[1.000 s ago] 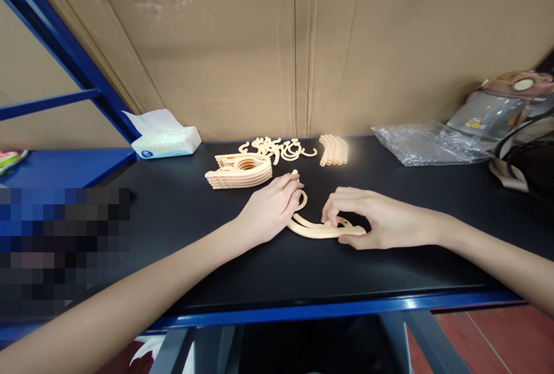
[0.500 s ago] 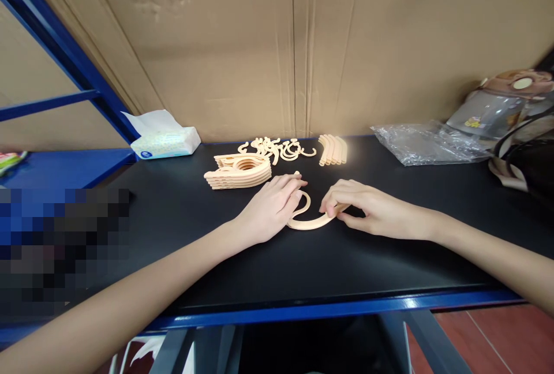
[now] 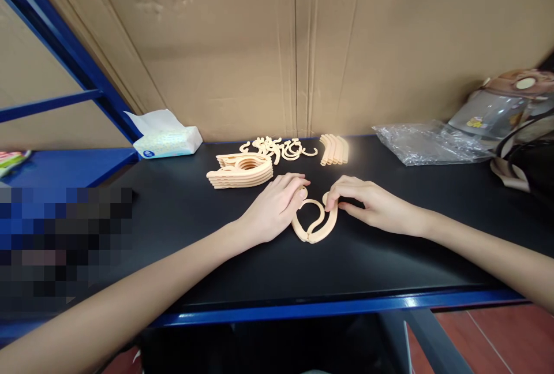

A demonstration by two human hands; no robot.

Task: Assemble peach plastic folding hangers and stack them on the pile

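A peach plastic piece with two curved arms lies on the black tabletop, its arms joined at the bottom and curving up to both sides. My left hand is closed on its left arm, fingers over the upper end. On the other side, my right hand pinches the upper end of the right arm. A stack of similar folded pieces sits behind my left hand. Loose small hooks lie in a heap behind, with a row of short curved tubes to their right.
At the back left stands a tissue pack. Clear plastic film, a bottle and a dark bag are at the right. Cardboard rises behind the table, whose front edge is blue.
The two arms of the held piece have swung closer, from a wide curve to a narrow heart-like shape. My right hand has moved slightly left and up with its end.
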